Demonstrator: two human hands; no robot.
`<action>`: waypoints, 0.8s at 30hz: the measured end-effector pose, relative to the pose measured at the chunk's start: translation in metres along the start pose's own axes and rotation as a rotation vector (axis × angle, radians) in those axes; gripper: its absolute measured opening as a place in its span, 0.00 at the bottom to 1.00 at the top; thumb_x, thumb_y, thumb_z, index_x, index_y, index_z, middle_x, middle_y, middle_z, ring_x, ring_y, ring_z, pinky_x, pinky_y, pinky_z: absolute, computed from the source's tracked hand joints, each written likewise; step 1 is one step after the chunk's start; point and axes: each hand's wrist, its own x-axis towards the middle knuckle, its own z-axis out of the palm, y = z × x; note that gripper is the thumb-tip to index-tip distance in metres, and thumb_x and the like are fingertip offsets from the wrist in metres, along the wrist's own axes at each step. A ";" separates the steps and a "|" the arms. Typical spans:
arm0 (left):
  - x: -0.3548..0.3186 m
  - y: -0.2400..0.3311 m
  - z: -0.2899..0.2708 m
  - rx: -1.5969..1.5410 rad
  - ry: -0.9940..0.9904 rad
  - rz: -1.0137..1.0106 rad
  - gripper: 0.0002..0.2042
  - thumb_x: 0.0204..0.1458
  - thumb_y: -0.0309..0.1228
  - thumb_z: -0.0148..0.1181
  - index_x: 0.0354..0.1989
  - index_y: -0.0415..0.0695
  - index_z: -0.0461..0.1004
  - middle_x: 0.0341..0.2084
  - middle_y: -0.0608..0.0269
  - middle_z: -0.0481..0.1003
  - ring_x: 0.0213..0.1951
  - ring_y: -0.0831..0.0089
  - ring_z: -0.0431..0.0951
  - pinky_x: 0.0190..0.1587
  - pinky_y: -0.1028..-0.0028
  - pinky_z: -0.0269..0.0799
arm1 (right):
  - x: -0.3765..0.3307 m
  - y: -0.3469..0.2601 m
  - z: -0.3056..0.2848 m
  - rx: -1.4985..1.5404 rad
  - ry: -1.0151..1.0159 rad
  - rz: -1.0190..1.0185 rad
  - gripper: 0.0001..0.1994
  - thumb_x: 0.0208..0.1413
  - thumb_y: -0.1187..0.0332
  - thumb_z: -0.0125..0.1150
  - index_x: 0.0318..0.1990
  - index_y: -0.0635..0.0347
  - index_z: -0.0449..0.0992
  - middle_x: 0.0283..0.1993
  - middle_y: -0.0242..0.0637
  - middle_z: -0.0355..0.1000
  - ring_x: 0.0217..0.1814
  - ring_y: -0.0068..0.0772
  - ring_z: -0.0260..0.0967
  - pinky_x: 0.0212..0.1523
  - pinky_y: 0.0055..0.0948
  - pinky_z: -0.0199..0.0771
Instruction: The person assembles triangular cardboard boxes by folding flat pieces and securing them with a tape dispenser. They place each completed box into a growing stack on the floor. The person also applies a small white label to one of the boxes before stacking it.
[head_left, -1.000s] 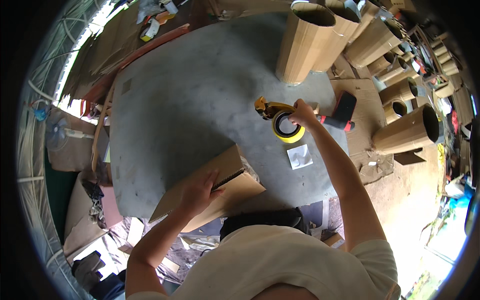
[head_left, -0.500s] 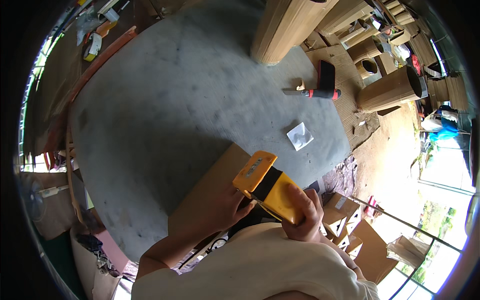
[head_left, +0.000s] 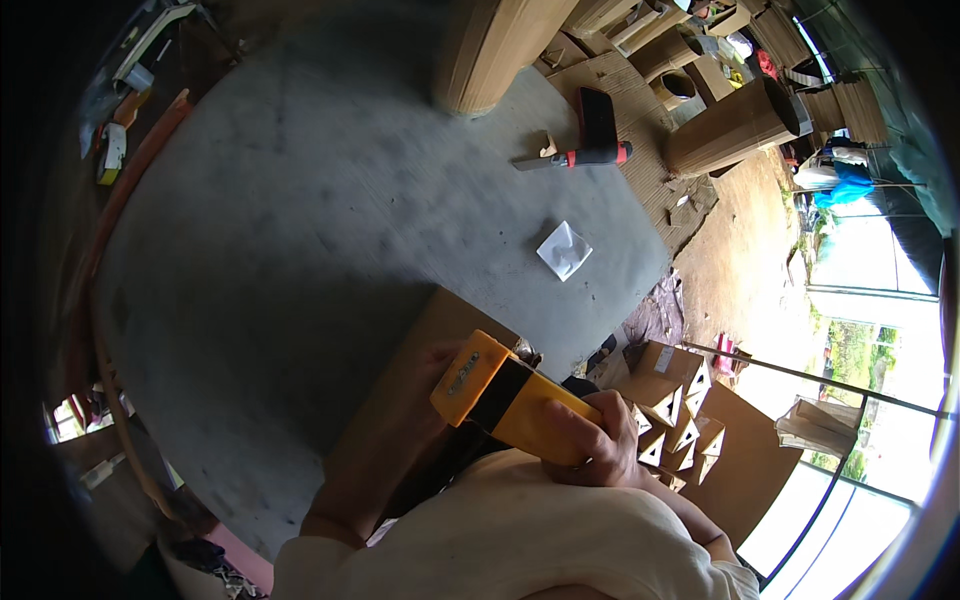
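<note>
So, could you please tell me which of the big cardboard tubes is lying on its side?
The cardboard tube at the upper right, open dark end facing right; the nearer one by the red-handled tool stands upright.

Grey table (head_left: 300,230) carries a cardboard piece (head_left: 400,400), white wrapper (head_left: 563,250), red-handled tool (head_left: 575,158)

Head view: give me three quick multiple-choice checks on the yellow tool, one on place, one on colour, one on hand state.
1. Where is the white paper square?
A. On the grey tabletop
B. On the cardboard piece
C. In the left hand

2. What colours is the handheld tool?
A. Red and white
B. Yellow and black
C. Green

3. What is the right hand doing?
A. Resting open on the table
B. Gripping the tool
C. Out of view

Answers: 1 A, it lies on bare grey surface; 2 B, yellow body with a black band; 3 B, fingers wrap the tool's body.
</note>
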 end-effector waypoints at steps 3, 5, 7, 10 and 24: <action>0.007 0.007 -0.003 0.273 0.045 0.056 0.06 0.50 0.27 0.53 0.29 0.36 0.72 0.24 0.66 0.73 0.24 0.83 0.73 0.25 0.85 0.68 | 0.009 -0.007 0.001 0.015 -0.065 0.086 0.30 0.27 0.73 0.66 0.46 0.46 0.69 0.29 0.38 0.61 0.22 0.36 0.64 0.20 0.31 0.67; 0.007 0.013 0.007 0.410 0.091 0.116 0.07 0.51 0.28 0.53 0.29 0.37 0.73 0.22 0.67 0.73 0.23 0.86 0.71 0.23 0.86 0.65 | 0.007 0.002 -0.001 0.019 -0.119 0.083 0.30 0.27 0.74 0.65 0.47 0.47 0.69 0.31 0.39 0.62 0.23 0.37 0.65 0.21 0.33 0.68; 0.005 0.011 0.008 0.465 0.095 0.112 0.07 0.51 0.29 0.53 0.28 0.37 0.73 0.21 0.67 0.72 0.21 0.86 0.70 0.22 0.86 0.65 | 0.003 -0.001 -0.015 0.017 -0.162 0.092 0.32 0.26 0.75 0.64 0.48 0.46 0.69 0.31 0.39 0.61 0.23 0.36 0.65 0.20 0.31 0.68; 0.002 0.013 0.008 0.452 0.083 0.011 0.09 0.52 0.31 0.52 0.28 0.37 0.72 0.19 0.63 0.73 0.19 0.82 0.71 0.21 0.83 0.67 | -0.011 -0.003 -0.027 -0.062 -0.215 0.070 0.32 0.25 0.74 0.64 0.48 0.44 0.71 0.28 0.36 0.58 0.20 0.32 0.61 0.18 0.28 0.66; 0.022 0.010 -0.002 1.021 0.249 0.247 0.10 0.52 0.31 0.51 0.32 0.36 0.74 0.18 0.57 0.74 0.18 0.77 0.73 0.22 0.79 0.69 | -0.020 -0.017 -0.037 -0.352 -0.314 0.087 0.29 0.26 0.69 0.64 0.46 0.40 0.74 0.26 0.32 0.52 0.19 0.25 0.56 0.16 0.23 0.63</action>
